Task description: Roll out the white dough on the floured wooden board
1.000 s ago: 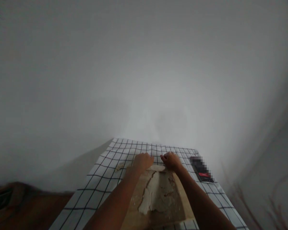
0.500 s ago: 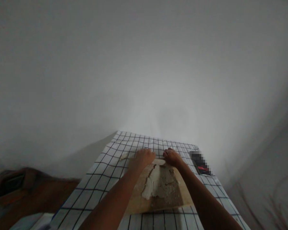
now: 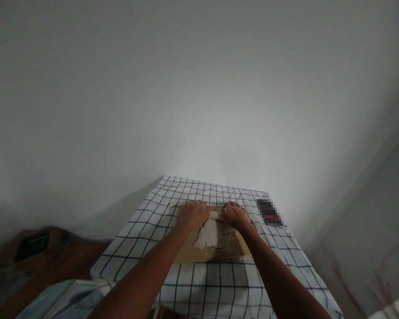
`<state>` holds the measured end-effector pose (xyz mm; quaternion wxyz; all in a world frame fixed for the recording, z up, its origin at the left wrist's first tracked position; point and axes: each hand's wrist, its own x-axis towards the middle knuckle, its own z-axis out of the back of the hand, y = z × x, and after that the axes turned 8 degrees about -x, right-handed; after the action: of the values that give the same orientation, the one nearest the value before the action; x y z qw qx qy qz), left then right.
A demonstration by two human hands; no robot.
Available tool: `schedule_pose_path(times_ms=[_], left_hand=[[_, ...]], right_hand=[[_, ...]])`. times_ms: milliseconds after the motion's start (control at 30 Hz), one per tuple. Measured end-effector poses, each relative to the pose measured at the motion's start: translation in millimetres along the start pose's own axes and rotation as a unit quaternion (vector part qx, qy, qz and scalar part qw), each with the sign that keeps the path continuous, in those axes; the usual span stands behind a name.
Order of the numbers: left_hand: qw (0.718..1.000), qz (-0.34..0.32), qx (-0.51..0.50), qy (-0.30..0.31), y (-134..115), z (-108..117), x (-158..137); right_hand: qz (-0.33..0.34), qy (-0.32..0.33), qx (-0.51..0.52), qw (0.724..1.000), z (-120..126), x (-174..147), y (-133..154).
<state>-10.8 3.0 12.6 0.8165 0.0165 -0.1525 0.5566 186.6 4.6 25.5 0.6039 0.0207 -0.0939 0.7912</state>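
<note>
A pale, flattened sheet of dough [image 3: 206, 237] with ragged edges lies on a wooden board [image 3: 194, 255]. Across the far part of the board is a pale rolling pin [image 3: 216, 215]; only its middle shows between my hands. My left hand [image 3: 194, 213] curls over the pin's left end, fingers bent down. At the other end, my right hand [image 3: 234, 214] is closed around it in the same way. Both arms reach forward, one on each side of the dough. The pin's ends are hidden under my hands.
The board rests on a table with a white, black-checked cloth [image 3: 153, 230]. A dark flat object [image 3: 270, 212], partly pixelated, lies at the right edge. A plain wall [image 3: 199, 110] rises behind. Brown wooden furniture [image 3: 36, 248] stands lower left.
My hands and the pin have come slightly back toward me from the board's far edge. The view has shifted, so the board and table appear higher and smaller.
</note>
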Motion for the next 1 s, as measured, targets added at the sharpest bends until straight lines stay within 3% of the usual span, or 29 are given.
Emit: schedule_pose_path(times_ms=[233, 533, 700, 1000], left_hand=[[0.996, 0.076, -0.027, -0.046, -6, -2, -14], [0.999, 0.033, -0.010, -0.032, -13, 10, -29], [0.998, 0.063, -0.007, -0.008, -13, 10, -19], [1.000, 0.013, 0.001, -0.015, 4, -7, 12]], right_hand=[[-0.012, -0.001, -0.004, 1.000, 9, -25, 14], [-0.034, -0.029, 0.003, 0.999, 2, -43, 22], [-0.033, -0.024, -0.010, 0.999, 2, -32, 19], [-0.007, -0.005, -0.058, 0.998, -8, 18, -4]])
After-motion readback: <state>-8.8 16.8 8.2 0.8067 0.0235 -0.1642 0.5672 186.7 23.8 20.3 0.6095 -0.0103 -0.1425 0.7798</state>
